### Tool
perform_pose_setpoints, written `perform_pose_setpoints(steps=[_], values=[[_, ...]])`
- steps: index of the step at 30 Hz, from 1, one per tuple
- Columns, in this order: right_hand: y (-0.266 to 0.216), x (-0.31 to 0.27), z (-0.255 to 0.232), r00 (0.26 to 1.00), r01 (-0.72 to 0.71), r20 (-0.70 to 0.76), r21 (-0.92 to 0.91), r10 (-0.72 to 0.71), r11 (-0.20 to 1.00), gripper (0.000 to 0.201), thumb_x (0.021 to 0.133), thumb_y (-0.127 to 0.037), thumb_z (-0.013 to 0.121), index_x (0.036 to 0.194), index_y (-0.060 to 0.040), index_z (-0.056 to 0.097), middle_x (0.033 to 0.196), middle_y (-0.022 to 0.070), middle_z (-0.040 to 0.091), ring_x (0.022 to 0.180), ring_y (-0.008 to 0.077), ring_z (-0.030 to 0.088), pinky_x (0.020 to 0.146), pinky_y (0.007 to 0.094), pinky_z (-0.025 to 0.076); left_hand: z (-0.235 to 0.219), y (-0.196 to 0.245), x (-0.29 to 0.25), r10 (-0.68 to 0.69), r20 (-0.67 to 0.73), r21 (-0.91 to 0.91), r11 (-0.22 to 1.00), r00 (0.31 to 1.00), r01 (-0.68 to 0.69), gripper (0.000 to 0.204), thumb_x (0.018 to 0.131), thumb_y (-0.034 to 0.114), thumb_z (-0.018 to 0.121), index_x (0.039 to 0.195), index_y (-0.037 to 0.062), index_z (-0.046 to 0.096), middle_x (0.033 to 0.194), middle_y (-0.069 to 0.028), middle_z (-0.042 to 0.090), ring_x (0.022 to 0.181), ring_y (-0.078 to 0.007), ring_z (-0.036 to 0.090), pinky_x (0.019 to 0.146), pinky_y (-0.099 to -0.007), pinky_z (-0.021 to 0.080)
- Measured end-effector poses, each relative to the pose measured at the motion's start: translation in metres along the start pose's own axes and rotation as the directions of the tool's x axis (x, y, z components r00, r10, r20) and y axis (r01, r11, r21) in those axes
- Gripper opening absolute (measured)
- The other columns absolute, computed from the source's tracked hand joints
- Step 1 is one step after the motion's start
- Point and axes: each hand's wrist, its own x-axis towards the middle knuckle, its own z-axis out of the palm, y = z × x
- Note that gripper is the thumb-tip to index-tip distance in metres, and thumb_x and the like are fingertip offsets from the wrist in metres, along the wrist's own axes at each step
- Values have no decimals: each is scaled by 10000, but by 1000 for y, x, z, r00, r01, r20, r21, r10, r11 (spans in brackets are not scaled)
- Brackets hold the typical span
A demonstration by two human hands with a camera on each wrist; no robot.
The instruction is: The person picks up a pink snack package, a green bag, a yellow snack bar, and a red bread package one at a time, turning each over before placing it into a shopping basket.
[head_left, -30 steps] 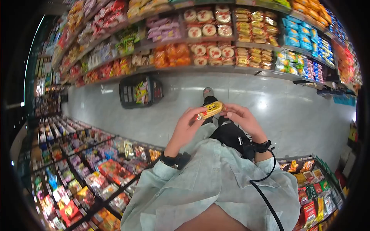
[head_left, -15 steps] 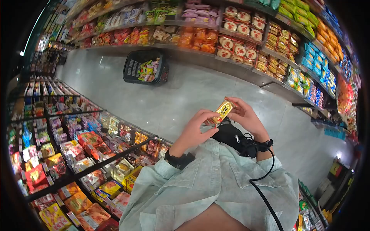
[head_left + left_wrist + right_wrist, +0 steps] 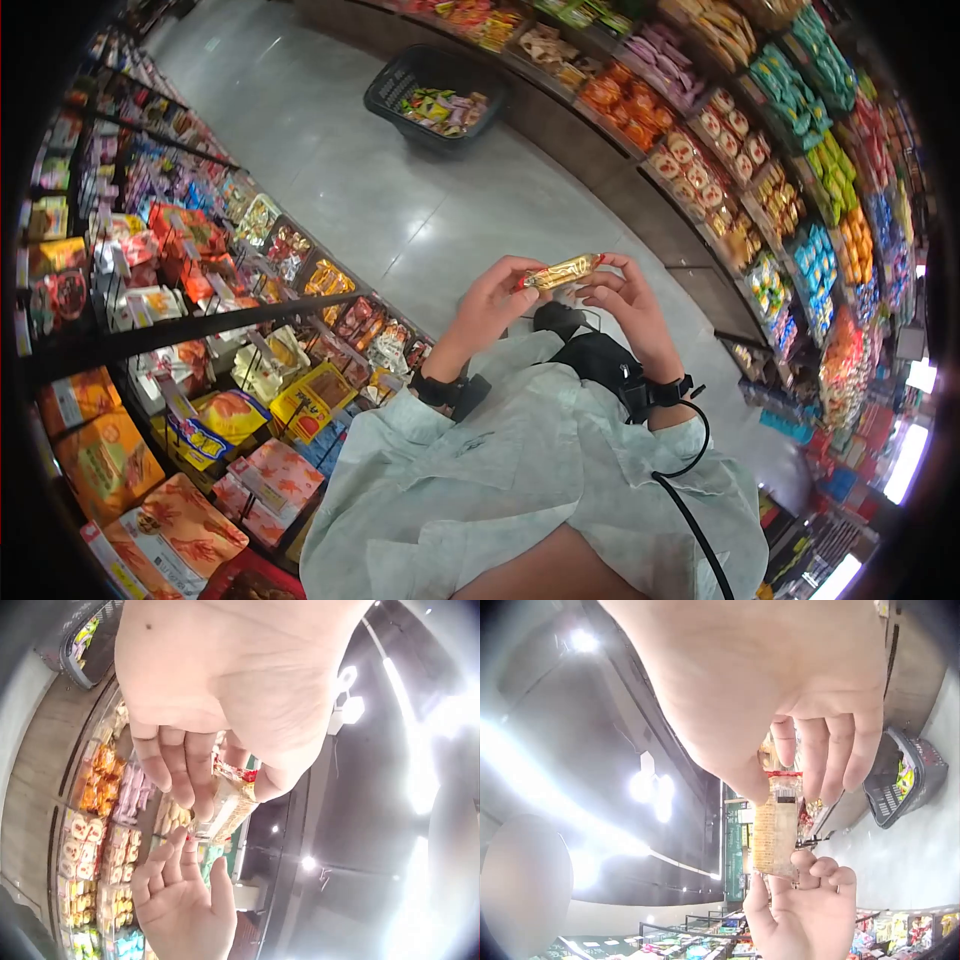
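Snack bar point(image 3: 560, 271) lies crosswise between both hands, left hand point(image 3: 492, 300) pinching one end, right hand point(image 3: 622, 297) pinching the other.

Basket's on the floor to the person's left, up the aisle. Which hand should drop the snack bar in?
Probably left. The left hand pinches one end of the snack bar and is on the side of the basket; the right hand pinches the other end and would have to cross the body.

snack packet point(image 3: 560, 271) print too blurred to read, basket point(image 3: 436, 95) contents too small to tell
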Motion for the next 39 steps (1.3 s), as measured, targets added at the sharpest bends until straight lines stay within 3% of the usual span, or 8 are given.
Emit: perform_pose_setpoints(steps=[8, 15, 19, 21, 24, 28, 29, 39], values=[[-2, 43, 74, 966, -3, 251, -243, 66, 970, 337, 1046, -195, 578, 1323, -33, 475, 1169, 116, 681, 1052, 180, 663, 932, 328, 511, -44, 12, -58, 127, -173, -101, 984, 977, -146, 293, 1031, 102, 541, 1305, 0, 532, 1220, -102, 614, 1057, -186, 638, 968, -342, 514], [1, 94, 111, 938, -44, 335, -145, 91, 988, 247, 1052, -189, 572, 1237, -59, 473, 1136, 87, 673, 1033, 146, 642, 925, 305, 509, -65, 16, -69, 162, -317, 9, 986, 935, -168, 384, 1004, 46, 530, 1384, 4, 503, 1304, -89, 579, 1164, -179, 589, 1013, -334, 477], [-2, 136, 121, 897, -95, 421, -105, 131, 990, 234, 1026, -139, 608, 1204, -68, 473, 1142, 70, 651, 1046, 135, 628, 921, 295, 507, -78, 30, -59, 68, -369, 15, 998, 927, -68, 463, 984, 90, 550, 1429, -4, 462, 1331, -106, 564, 1200, -198, 579, 1041, -351, 467], [0, 165, 122, 880, -61, 465, -101, 101, 993, 250, 1004, -105, 629, 1196, -68, 473, 1150, 66, 636, 1056, 133, 624, 921, 292, 506, -82, 41, -44, 45, -413, 19, 999, 909, -41, 509, 1008, 219, 584, 1440, -11, 444, 1329, -122, 565, 1216, -218, 584, 1060, -374, 471], [5, 213, 115, 845, 73, 535, -121, 4, 990, 288, 974, -64, 650, 1198, -67, 471, 1160, 64, 616, 1071, 132, 620, 928, 289, 503, -102, 40, -11, 70, -457, 61, 997, 887, -47, 534, 946, 58, 574, 1456, -3, 430, 1345, -116, 550, 1193, -194, 576, 1043, -345, 460], [-31, 268, 112, 804, 155, 594, -187, -14, 970, 329, 916, -45, 668, 1201, -69, 505, 1139, 44, 614, 1094, 126, 606, 936, 287, 477, -127, 52, 49, 130, -596, 381, 915, 793, 136, 508, 920, 62, 680, 1392, 9, 498, 1310, -101, 570, 1177, -171, 586, 1050, -336, 460], [-38, 283, 109, 803, 185, 595, -210, -24, 960, 332, 903, -44, 671, 1196, -70, 518, 1132, 38, 616, 1091, 125, 605, 933, 288, 472, -135, 56, 64, 140, -620, 356, 927, 772, 118, 451, 911, 90, 734, 1313, 8, 547, 1265, -84, 602, 1151, -151, 598, 1022, -322, 474], [-101, 377, 34, 853, 258, 512, -253, -97, 932, 354, 863, -26, 699, 1191, -37, 565, 1132, 52, 644, 1065, 148, 624, 969, 319, 490, -164, 96, 214, -77, -474, 496, 799, 877, 339, 406, 897, 98, 774, 1233, 0, 568, 1121, -55, 647, 1025, -113, 616, 914, -284, 511]])
